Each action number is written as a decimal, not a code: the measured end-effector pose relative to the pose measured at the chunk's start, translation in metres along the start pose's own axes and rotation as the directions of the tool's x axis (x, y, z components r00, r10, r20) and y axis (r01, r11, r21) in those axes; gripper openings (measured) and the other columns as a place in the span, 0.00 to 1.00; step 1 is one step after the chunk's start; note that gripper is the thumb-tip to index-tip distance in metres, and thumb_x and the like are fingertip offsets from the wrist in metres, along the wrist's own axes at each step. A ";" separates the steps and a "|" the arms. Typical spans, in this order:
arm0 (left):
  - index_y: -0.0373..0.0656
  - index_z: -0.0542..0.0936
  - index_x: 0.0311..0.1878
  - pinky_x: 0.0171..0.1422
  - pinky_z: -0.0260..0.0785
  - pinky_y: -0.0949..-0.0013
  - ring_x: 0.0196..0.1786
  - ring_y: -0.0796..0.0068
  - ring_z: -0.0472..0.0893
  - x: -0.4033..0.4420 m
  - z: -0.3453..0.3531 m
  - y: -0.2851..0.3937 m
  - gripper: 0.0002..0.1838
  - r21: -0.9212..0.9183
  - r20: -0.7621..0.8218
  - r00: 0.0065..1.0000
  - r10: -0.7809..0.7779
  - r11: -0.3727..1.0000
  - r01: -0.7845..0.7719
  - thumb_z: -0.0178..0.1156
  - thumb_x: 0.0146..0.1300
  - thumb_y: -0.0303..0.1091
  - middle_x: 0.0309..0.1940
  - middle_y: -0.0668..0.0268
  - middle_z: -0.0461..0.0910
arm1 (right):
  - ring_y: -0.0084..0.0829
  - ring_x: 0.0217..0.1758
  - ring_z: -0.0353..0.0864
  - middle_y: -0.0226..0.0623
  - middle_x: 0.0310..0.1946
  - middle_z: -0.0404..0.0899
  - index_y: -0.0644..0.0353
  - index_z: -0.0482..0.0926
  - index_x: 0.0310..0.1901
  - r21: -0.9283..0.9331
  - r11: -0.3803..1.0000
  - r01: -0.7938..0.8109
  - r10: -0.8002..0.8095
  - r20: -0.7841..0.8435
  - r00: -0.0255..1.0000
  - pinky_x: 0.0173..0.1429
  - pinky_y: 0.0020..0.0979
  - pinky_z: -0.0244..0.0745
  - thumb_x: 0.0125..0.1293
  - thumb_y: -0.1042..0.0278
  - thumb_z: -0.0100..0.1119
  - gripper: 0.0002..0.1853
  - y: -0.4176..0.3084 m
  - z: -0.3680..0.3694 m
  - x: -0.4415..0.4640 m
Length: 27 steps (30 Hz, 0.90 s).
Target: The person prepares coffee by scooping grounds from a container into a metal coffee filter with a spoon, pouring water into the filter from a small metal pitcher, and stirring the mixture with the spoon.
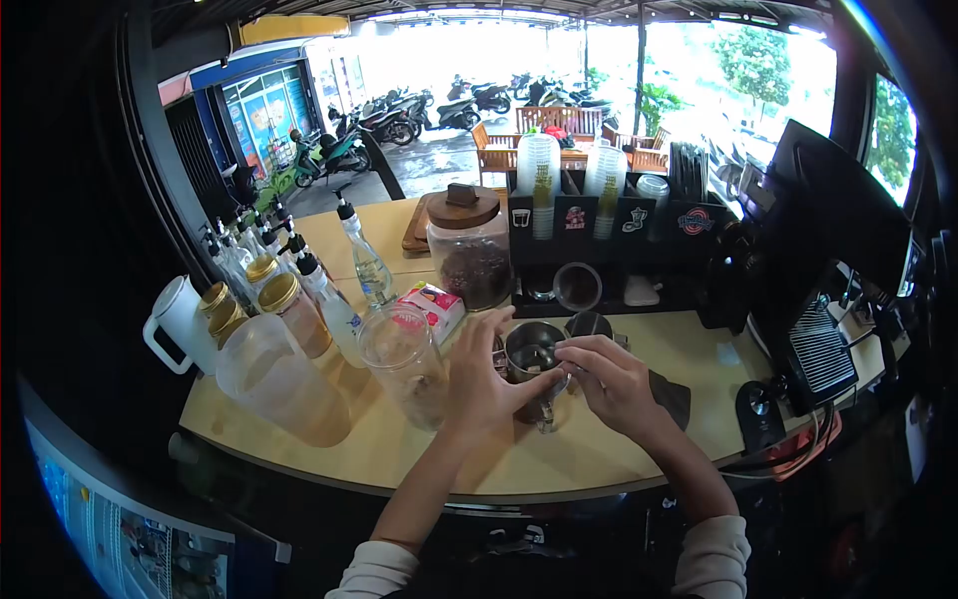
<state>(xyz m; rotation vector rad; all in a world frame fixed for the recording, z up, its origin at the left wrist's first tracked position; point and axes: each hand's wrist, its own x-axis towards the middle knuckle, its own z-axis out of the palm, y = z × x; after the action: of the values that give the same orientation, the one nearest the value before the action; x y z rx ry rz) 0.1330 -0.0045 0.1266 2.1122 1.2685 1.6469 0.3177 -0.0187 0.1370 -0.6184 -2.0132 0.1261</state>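
A steel pitcher (521, 337) stands near the front of the wooden counter, its mouth facing up. My left hand (479, 374) curls round its near left side, thumb in front and fingers behind. Over the right rim, my right hand (609, 374) is closed in a pinch; whatever lies between the fingertips is too small to make out. Just behind the pitcher is a dark round container (589, 324). To the left of my left hand stands a tall clear plastic container (401, 344), with a pink and white carton (435, 304) behind it.
Pump bottles (364, 260), gold-lidded jars (289, 299) and a large translucent jug (264, 364) crowd the left. At the back are a wood-lidded jar (469, 255) and a black cup organizer (599, 215). A dark machine (818, 339) and cables (798, 454) sit right.
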 end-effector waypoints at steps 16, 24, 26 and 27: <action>0.37 0.70 0.60 0.63 0.69 0.61 0.55 0.60 0.78 -0.006 0.011 -0.019 0.46 -0.200 0.096 0.994 -0.062 0.977 0.080 0.81 0.36 0.42 0.53 0.55 0.76 | 0.39 0.41 0.84 0.46 0.44 0.81 0.67 0.79 0.44 0.084 0.996 0.003 -0.007 0.047 0.999 0.44 0.31 0.81 0.58 0.85 0.59 0.12 -0.005 0.006 -0.002; 0.42 0.67 0.63 0.67 0.66 0.61 0.62 0.61 0.74 -0.006 0.016 -0.033 0.49 -0.086 0.054 0.991 0.120 0.990 -0.116 0.81 0.34 0.37 0.58 0.59 0.74 | 0.29 0.44 0.82 0.43 0.45 0.78 0.67 0.75 0.43 0.276 0.948 -0.161 0.185 -0.064 0.981 0.46 0.28 0.79 0.65 0.82 0.55 0.06 -0.003 0.005 0.001; 0.46 0.67 0.63 0.71 0.55 0.53 0.62 0.60 0.72 -0.006 0.016 -0.035 0.48 -0.132 0.059 0.987 0.153 0.981 -0.144 0.80 0.34 0.36 0.59 0.62 0.74 | 0.26 0.44 0.80 0.41 0.46 0.77 0.68 0.72 0.45 0.291 0.940 -0.179 0.224 -0.130 0.966 0.48 0.25 0.77 0.68 0.82 0.51 0.06 0.001 0.006 0.000; 0.50 0.67 0.64 0.76 0.44 0.46 0.63 0.58 0.70 -0.006 0.016 -0.036 0.48 -0.175 0.058 0.981 0.184 0.969 -0.171 0.79 0.34 0.35 0.59 0.64 0.74 | 0.26 0.44 0.80 0.41 0.46 0.77 0.68 0.72 0.45 0.291 0.940 -0.180 0.225 -0.129 0.966 0.48 0.25 0.77 0.68 0.82 0.51 0.06 0.000 0.006 0.000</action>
<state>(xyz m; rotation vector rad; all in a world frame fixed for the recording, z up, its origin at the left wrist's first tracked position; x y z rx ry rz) 0.1286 0.0189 0.0953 2.2131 0.9051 1.6616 0.3126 -0.0177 0.1334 -0.6331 -1.7320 0.4613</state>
